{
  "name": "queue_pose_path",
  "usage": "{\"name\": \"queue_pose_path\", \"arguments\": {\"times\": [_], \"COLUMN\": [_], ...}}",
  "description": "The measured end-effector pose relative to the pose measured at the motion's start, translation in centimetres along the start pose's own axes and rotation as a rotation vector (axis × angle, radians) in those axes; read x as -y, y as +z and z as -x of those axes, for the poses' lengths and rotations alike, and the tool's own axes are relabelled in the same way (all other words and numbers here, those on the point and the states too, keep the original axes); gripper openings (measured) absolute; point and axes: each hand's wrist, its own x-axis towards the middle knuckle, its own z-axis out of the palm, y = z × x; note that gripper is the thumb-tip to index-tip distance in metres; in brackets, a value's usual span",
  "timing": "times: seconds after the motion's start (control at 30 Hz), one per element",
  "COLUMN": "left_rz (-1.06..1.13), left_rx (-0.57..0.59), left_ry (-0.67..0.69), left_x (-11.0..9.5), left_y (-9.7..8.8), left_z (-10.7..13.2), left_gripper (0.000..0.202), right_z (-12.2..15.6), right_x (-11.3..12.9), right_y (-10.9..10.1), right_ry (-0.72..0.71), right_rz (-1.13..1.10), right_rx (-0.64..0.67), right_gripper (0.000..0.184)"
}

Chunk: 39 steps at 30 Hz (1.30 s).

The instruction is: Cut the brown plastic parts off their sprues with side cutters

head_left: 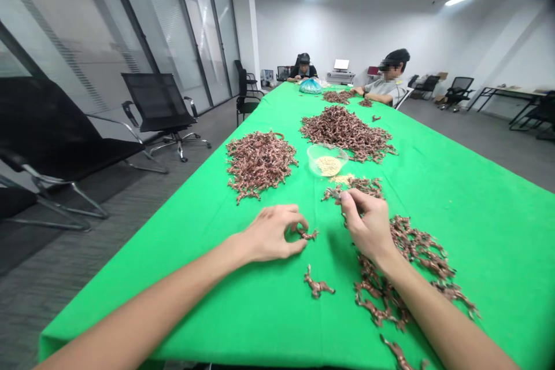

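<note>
My left hand (273, 234) rests on the green tablecloth (455, 202) and pinches a small brown plastic figure (309, 235) between thumb and fingers. My right hand (368, 222) is closed in a pinch on another small brown piece (333, 192) just ahead of it. One loose brown figure (318, 286) lies on the cloth below my left hand. A spread of the same brown figures (411, 260) lies under and to the right of my right wrist.
Two large heaps of brown figures (260, 163) (347, 132) lie further up the table, with a clear bowl of pale small parts (327, 160) between them. Two other people (385, 84) sit at the far end. Black chairs (158, 107) stand left.
</note>
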Motion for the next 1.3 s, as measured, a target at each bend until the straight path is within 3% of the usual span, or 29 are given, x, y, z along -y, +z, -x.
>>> {"name": "queue_pose_path", "arguments": {"times": [0.27, 0.47, 0.7, 0.97, 1.13, 1.3], "left_rz": [0.036, 0.182, 0.542, 1.05, 1.203, 1.264], "left_rx": [0.0, -0.079, -0.198, -0.252, -0.276, -0.288], "left_ry": [0.073, 0.102, -0.07, -0.249, -0.34, -0.342], "left_x": [-0.4, -0.9, -0.8, -0.7, -0.7, -0.6], "left_y": [1.1, 1.1, 1.0, 1.3, 1.3, 1.3], "left_z": [0.6, 0.4, -0.3, -0.7, -0.7, -0.7], "left_gripper": [0.019, 0.015, 0.018, 0.029, 0.035, 0.034], "right_z": [0.0, 0.1, 0.2, 0.2, 0.3, 0.5], "right_x": [0.0, -0.3, -0.2, 0.2, 0.5, 0.6], "right_y": [0.3, 0.5, 0.5, 0.5, 0.5, 0.6], "right_ry": [-0.05, -0.047, -0.058, -0.074, -0.072, -0.065], "right_rz": [0.014, 0.018, -0.002, -0.017, -0.029, -0.035], "right_rx": [0.043, 0.069, 0.105, 0.157, 0.228, 0.286], "right_gripper": [0.035, 0.035, 0.032, 0.031, 0.029, 0.028]}}
